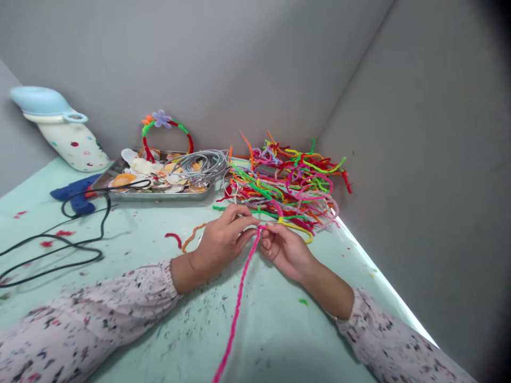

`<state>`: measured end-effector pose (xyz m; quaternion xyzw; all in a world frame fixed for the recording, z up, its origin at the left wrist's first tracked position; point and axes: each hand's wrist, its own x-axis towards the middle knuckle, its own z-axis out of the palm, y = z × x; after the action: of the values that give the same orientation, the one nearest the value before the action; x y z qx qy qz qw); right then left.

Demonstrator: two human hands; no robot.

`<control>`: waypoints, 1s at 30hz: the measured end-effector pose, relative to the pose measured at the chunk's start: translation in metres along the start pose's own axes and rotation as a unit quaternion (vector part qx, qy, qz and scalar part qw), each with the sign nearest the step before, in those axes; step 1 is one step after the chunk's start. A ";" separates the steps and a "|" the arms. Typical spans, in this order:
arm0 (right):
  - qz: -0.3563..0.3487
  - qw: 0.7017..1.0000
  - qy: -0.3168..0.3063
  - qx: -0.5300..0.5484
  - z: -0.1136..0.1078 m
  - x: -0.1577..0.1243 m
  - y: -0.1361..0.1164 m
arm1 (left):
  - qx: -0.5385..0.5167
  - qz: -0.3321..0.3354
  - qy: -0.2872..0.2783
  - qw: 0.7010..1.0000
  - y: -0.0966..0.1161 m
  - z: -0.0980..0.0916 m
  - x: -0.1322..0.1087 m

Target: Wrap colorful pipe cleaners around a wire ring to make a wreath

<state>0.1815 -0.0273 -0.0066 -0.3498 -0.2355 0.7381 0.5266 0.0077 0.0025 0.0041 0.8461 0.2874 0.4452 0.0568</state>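
Observation:
Near the middle of the table, my left hand [223,234] pinches a bright pink pipe cleaner [240,298] by its upper end. Its long tail hangs toward the near edge of the view. My right hand [289,252] meets the left, its thumb and fingers closed on the same pink end, where a small coil shows. Just behind the right fingers, a curved strand with yellow [303,230] and pink parts rises toward the pile; whether the fingers hold it I cannot tell. A dense pile of coloured pipe cleaners [287,183] lies just beyond both hands.
A metal tray [167,196] holds paper-like scraps and a grey wire coil [207,166]. A flower-topped headband [190,141] stands at the tray. Left are a blue glue gun [77,192], its black cable [85,246] and a bottle [74,143]. Grey walls enclose the table [191,330].

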 end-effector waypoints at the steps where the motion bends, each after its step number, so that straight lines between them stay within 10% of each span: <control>1: -0.002 1.000 0.001 -0.001 0.001 0.000 0.000 | -0.003 -0.001 -0.005 1.000 0.000 0.000 0.000; 30: -0.028 0.996 -0.014 -0.089 0.001 -0.003 0.004 | -0.101 -0.083 -0.080 0.988 0.005 -0.002 0.002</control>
<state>0.1787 -0.0311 -0.0078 -0.3782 -0.3169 0.7042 0.5105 0.0087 -0.0009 0.0087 0.8421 0.3042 0.3970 0.2017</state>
